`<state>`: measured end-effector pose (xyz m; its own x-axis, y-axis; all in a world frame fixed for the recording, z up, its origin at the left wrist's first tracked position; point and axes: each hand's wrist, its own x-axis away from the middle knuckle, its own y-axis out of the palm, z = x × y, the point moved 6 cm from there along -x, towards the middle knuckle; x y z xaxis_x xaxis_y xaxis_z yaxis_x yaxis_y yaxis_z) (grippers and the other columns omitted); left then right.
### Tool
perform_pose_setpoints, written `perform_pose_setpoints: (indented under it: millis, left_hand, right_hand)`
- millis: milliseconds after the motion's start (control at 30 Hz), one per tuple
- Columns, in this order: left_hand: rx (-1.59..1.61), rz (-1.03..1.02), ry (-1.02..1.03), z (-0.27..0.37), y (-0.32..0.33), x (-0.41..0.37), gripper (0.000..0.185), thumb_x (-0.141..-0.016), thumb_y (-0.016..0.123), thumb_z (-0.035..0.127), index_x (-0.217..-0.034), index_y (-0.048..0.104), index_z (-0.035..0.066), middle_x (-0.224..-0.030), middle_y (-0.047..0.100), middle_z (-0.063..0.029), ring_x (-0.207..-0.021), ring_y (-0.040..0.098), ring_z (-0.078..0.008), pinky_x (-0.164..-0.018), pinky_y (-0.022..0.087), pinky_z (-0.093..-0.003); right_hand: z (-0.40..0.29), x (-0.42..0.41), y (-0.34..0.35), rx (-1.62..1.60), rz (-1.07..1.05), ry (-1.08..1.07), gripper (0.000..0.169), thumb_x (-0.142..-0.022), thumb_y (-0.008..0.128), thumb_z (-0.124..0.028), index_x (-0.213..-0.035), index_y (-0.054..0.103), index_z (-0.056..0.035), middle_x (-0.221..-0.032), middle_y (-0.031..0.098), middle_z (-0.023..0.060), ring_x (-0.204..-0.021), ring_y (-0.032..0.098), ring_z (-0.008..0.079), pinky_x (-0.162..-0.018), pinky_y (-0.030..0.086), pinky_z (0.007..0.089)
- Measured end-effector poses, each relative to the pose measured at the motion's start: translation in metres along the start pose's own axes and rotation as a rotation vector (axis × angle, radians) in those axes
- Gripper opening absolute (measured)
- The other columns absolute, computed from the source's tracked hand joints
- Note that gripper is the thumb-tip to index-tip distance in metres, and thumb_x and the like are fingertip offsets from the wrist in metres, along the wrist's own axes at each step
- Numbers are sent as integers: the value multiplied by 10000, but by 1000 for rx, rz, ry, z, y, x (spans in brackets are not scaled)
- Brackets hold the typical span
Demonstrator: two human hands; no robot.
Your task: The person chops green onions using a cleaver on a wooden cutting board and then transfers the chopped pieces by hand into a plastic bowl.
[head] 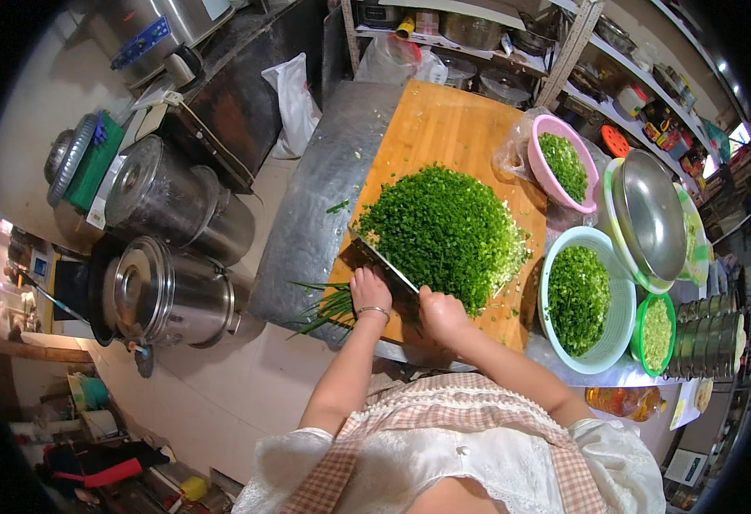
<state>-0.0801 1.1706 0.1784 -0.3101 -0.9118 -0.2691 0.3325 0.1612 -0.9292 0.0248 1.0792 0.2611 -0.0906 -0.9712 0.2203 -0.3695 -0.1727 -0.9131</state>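
On a wooden cutting board (459, 122) lies a large heap of chopped green onions (440, 225). My right hand (443, 315) grips the handle of a cleaver (385, 260), whose blade stands at the near left side of the heap. My left hand (370, 297), with a bracelet at its wrist, presses on a bunch of uncut green onions (330, 310) beside the blade. Their long leaves stick out to the left past the board's edge. My left fingertips are close to the blade, and the cut ends there are hidden by hand and cleaver.
Right of the board stand a pink basket (590, 202) and a pale blue basket (623, 302) with chopped greens, a small green bowl (673, 327) and a metal bowl (651, 212). Lidded steel pots (189, 292) stand left. Shelves (639, 122) line the far side.
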Motion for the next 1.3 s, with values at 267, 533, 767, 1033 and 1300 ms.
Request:
perform_pose_setpoints:
  millis: [267, 533, 767, 1033, 1300]
  left_hand:
    - [-1, -81, -62, -1, -6, 5, 212, -837, 370, 110, -962, 505, 5, -1027, 496, -139, -987, 430, -304, -886, 340, -370]
    - [176, -8, -226, -14, 3, 5, 174, -841, 401, 133, -912, 506, 14, -966, 514, -141, -937, 465, -304, -841, 377, -378]
    - [76, -72, 6, -12, -16, 2, 132, -798, 465, 107, -891, 505, 22, -852, 507, -119, -889, 483, -287, -809, 389, -377]
    - [-103, -102, -25, -6, -15, 7, 213, -810, 416, 123, -953, 540, 28, -951, 512, -114, -956, 442, -267, -801, 357, -370]
    - [-72, -32, -43, -15, 2, 7, 159, -839, 414, 142, -862, 521, 27, -897, 499, -100, -872, 447, -267, -779, 368, -367]
  right_hand:
    - [-13, 16, -35, 2, -83, -60, 136, -741, 513, -95, -809, 451, 5, -671, 592, 211, -617, 598, 372, -547, 488, 449]
    - [-5, -4, 3, -12, -21, -8, 103, -740, 487, -38, -828, 461, 8, -711, 604, 215, -666, 613, 362, -576, 501, 438]
    - [-4, 2, -20, -29, 29, -33, 97, -742, 487, -42, -817, 452, 9, -679, 591, 210, -635, 604, 362, -556, 491, 436]
    - [-33, 27, -43, 75, -84, -102, 102, -724, 498, -11, -819, 464, 7, -715, 612, 183, -659, 632, 308, -571, 519, 389]
    - [-3, -1, -1, -40, 73, -44, 111, -741, 495, -73, -808, 445, 0, -657, 584, 190, -611, 597, 363, -541, 486, 442]
